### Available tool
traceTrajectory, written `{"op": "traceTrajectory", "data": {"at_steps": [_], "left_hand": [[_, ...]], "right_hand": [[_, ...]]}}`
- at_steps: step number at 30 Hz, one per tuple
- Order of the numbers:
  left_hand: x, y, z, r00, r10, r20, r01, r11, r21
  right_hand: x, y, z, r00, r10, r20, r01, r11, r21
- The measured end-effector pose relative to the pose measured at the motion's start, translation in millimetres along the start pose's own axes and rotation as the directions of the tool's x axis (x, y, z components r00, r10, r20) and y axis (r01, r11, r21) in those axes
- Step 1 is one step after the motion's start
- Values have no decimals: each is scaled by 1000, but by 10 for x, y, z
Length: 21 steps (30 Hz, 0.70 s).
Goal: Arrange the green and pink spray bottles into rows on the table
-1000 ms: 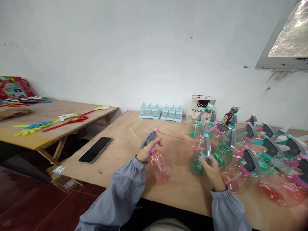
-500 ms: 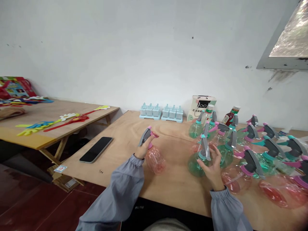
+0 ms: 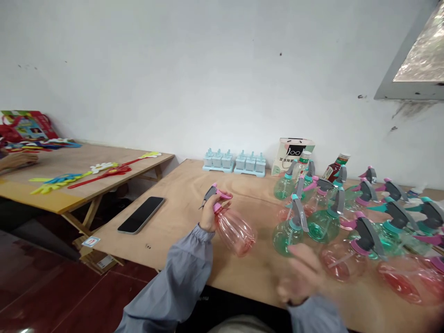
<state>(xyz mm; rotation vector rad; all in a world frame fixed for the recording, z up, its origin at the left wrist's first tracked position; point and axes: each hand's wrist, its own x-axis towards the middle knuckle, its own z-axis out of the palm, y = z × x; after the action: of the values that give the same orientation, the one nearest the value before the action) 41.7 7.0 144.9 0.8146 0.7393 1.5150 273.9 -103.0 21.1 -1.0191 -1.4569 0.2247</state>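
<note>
My left hand (image 3: pixel 209 212) is closed around the grey-and-pink spray head of a clear pink spray bottle (image 3: pixel 236 231). The bottle is tilted, its round base pointing toward the lower right. My right hand (image 3: pixel 301 273) is smeared by motion, so its fingers cannot be made out. It is low over the table, just in front of a green spray bottle (image 3: pixel 287 236) with a teal collar and grey trigger. Beside that, to the right, is a pink spray bottle (image 3: pixel 343 260). Behind it stands another green spray bottle (image 3: pixel 321 225).
More pink and green spray bottles crowd the right side. Along the wall are pale blue ice-pop moulds (image 3: pixel 249 164), a paper bag (image 3: pixel 289 155) and a red-brown bottle (image 3: pixel 336 167). A phone (image 3: pixel 141 214) lies at left. Colourful hand-shaped toys (image 3: pixel 100 175) lie on another table.
My left hand has tipped the pink spray bottle, swinging its base to the right. My right hand has left the green spray bottle and moved down toward me.
</note>
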Motion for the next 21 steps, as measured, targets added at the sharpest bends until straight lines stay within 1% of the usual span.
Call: {"op": "traceTrajectory", "data": {"at_steps": [1, 2, 3, 4, 5, 6, 7, 8, 10, 11, 12, 13, 14, 15, 16, 17, 19, 20, 21], "left_hand": [[-31, 10, 15, 1000, 3, -1, -3, 1000, -26], [-65, 20, 29, 1000, 9, 3, -9, 999, -43], [-99, 29, 42, 1000, 13, 15, -12, 999, -51], [-131, 37, 53, 999, 13, 33, -11, 998, -56], [-160, 42, 61, 998, 13, 56, -10, 998, -61], [-184, 44, 67, 996, 12, 84, -7, 998, -65], [-202, 44, 69, 993, 11, 118, -3, 998, -68], [-213, 43, 67, 988, 7, 157, 3, 998, -64], [-215, 39, 50, 970, -12, 242, 21, 999, -35], [-208, 38, 37, 959, -19, 282, 26, 999, -20], [-198, 36, 24, 948, -23, 317, 27, 1000, -8], [-187, 34, 13, 938, -24, 346, 26, 1000, -1], [-177, 31, 5, 930, -26, 366, 27, 1000, 3], [-171, 26, 3, 926, -35, 376, 34, 999, 10], [-171, 19, 6, 925, -54, 375, 49, 999, 23], [-177, 12, 14, 927, -80, 367, 69, 997, 43], [-208, 4, 38, 928, -124, 351, 101, 991, 83], [-231, 5, 50, 926, -129, 354, 99, 990, 100], [-255, 11, 58, 923, -115, 367, 78, 990, 115]], "right_hand": [[-59, -80, 176, 996, -84, 16, 84, 996, -6], [-87, -161, 346, 972, -235, 18, 236, 970, -66], [-87, -234, 496, 947, -318, 35, 320, 939, -122], [-63, -294, 614, 926, -375, 39, 376, 914, -154], [-26, -337, 696, 913, -407, 32, 406, 897, -176], [16, -364, 743, 914, -405, 17, 402, 901, -167], [54, -378, 758, 925, -380, -4, 376, 918, -127], [82, -384, 752, 944, -328, -18, 327, 943, -64], [103, -393, 708, 987, -159, -5, 158, 983, 97], [98, -400, 687, 998, -62, 26, 56, 983, 173], [88, -409, 673, 998, 22, 59, -35, 972, 233], [77, -416, 669, 993, 78, 86, -99, 957, 274], [69, -419, 673, 990, 99, 101, -125, 947, 296], [66, -414, 684, 992, 82, 96, -108, 948, 301], [68, -399, 696, 997, 33, 67, -50, 959, 280], [75, -376, 708, 999, -36, 25, 29, 973, 229], [86, -314, 718, 983, -179, -47, 182, 979, 91], [84, -285, 716, 973, -223, -61, 226, 973, 54], [75, -261, 710, 971, -232, -62, 236, 970, 58]]}}
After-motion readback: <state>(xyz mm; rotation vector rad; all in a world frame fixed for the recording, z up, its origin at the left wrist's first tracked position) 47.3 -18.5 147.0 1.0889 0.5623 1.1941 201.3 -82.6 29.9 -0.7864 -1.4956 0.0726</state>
